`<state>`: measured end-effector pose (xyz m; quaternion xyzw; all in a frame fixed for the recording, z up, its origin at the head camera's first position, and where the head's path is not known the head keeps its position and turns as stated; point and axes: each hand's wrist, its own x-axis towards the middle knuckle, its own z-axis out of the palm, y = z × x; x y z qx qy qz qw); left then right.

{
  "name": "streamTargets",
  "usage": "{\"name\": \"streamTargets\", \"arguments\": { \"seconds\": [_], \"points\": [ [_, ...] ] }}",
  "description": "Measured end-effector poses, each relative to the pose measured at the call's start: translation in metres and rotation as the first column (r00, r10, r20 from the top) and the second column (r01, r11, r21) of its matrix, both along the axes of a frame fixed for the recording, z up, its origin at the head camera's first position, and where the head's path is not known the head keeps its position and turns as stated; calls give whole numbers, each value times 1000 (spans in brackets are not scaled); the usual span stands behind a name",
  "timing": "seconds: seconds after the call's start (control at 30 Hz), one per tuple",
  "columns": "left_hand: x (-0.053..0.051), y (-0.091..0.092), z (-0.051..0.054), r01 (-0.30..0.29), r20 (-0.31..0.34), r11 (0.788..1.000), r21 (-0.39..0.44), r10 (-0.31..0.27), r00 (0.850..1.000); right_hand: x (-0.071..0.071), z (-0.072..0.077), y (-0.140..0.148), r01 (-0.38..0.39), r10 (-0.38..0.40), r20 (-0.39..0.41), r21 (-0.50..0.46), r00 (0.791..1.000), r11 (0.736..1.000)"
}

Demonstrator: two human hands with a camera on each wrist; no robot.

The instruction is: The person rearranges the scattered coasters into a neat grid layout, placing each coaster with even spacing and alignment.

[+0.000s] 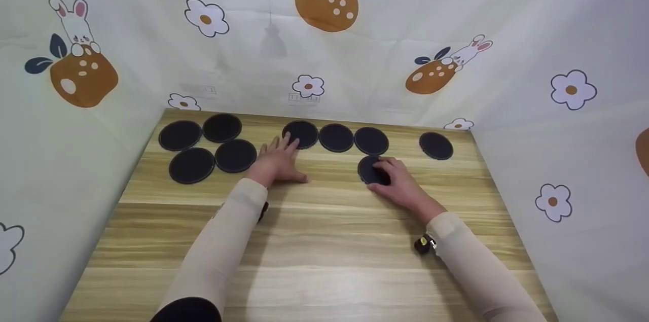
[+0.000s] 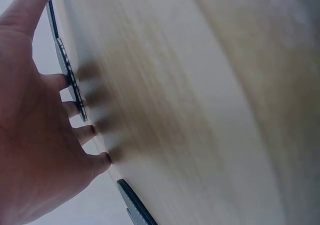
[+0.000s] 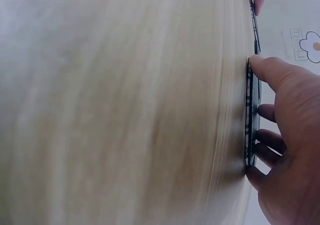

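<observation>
Flat black round coasters with stitched-looking rims lie on a wooden table. My left hand (image 1: 278, 162) has its fingers spread, and its fingertips touch the back-middle coaster (image 1: 305, 134). In the left wrist view, two fingers rest on that coaster's rim (image 2: 71, 80) while others reach the wood beside it. My right hand (image 1: 403, 187) grips another coaster (image 1: 369, 171), thumb at one edge and fingers across to the other. The right wrist view shows this coaster edge-on (image 3: 248, 115), flat or nearly flat on the table; its right part is hidden in the head view.
Two more coasters, a middle one (image 1: 336, 137) and one beside it (image 1: 371, 141), continue the back row. Several coasters cluster at the left (image 1: 191, 166). A single coaster (image 1: 436, 145) lies at the back right. Patterned cloth walls (image 1: 243, 73) border the table (image 1: 324, 251).
</observation>
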<state>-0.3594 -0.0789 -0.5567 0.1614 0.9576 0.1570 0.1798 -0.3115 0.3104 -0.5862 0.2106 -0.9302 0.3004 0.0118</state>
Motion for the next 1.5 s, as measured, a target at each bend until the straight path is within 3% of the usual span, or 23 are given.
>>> {"name": "streamTargets", "arguments": {
  "seconds": [0.5, 0.7, 0.8, 0.9, 1.03, 1.13, 1.23, 1.37, 1.5],
  "points": [
    [0, -1, -1, 19, -39, 1000, 3, -19, 999, 0, 7, 9, 44, -45, -12, -72, 999, 996],
    [-1, -6, 0, 26, -65, 996, 88, -21, 998, -2, 10, 12, 29, -33, -42, -97, 999, 995],
    [-3, -8, 0, 7, -122, 989, 145, 11, 992, -2, 12, 14, 28, -33, -45, -115, 998, 993],
    [-2, -9, 2, -22, -221, 974, 227, 73, 972, -1, 15, 17, 39, -42, -20, -133, 999, 990],
    [9, -12, 12, -33, -278, 930, 367, 144, 950, -2, 18, 23, 66, -63, 24, -140, 998, 988],
    [20, -16, 21, -40, -253, 911, 411, 156, 955, -5, 19, 26, 85, -79, 50, -136, 996, 987],
    [30, -23, 25, -55, -239, 911, 409, 165, 957, -11, 19, 29, 91, -81, 77, -130, 994, 987],
    [38, -33, 26, -79, -221, 905, 419, 186, 957, -23, 15, 32, 73, -64, 101, -89, 993, 993],
    [44, -39, 24, -89, -183, 879, 468, 196, 963, -37, 14, 37, 28, -26, 118, -14, 993, 1000]
  ]
}}
